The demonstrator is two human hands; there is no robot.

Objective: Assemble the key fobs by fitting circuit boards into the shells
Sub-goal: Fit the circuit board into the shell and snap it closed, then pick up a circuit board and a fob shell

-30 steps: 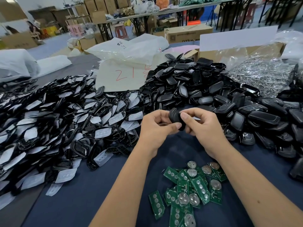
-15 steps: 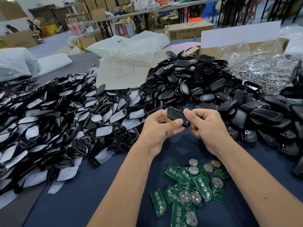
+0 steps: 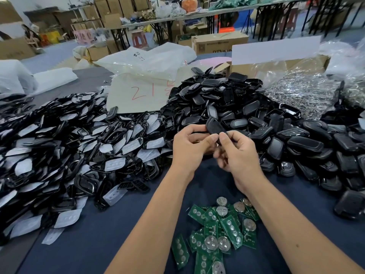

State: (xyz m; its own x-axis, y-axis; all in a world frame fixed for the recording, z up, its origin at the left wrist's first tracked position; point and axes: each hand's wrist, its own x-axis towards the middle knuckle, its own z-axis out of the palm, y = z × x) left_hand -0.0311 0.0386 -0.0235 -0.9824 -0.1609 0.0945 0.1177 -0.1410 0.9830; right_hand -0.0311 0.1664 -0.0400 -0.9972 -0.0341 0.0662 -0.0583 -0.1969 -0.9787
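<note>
A black key fob shell (image 3: pixel 214 126) is held up between both hands above the dark blue table (image 3: pixel 94 240). My left hand (image 3: pixel 190 147) pinches its near left edge with thumb and curled fingers. My right hand (image 3: pixel 238 155) pinches its lower right end, thumb tip against the left thumb. Several green circuit boards (image 3: pixel 219 232) with round silver coin cells lie in a loose pile on the table, just below my wrists. Whether a board sits inside the held shell is hidden.
A big heap of black shells (image 3: pixel 237 107) fills the middle and right. Black frames with white rubber button pads (image 3: pixel 69 151) cover the left. Behind lie white plastic bags (image 3: pixel 146 62), a cardboard box (image 3: pixel 276 62) and a bag of silver metal parts (image 3: pixel 302 93).
Both hands have turned the shell: it now tilts up and away to the left, and my thumbs have come together at its near end. The camera has shifted slightly.
</note>
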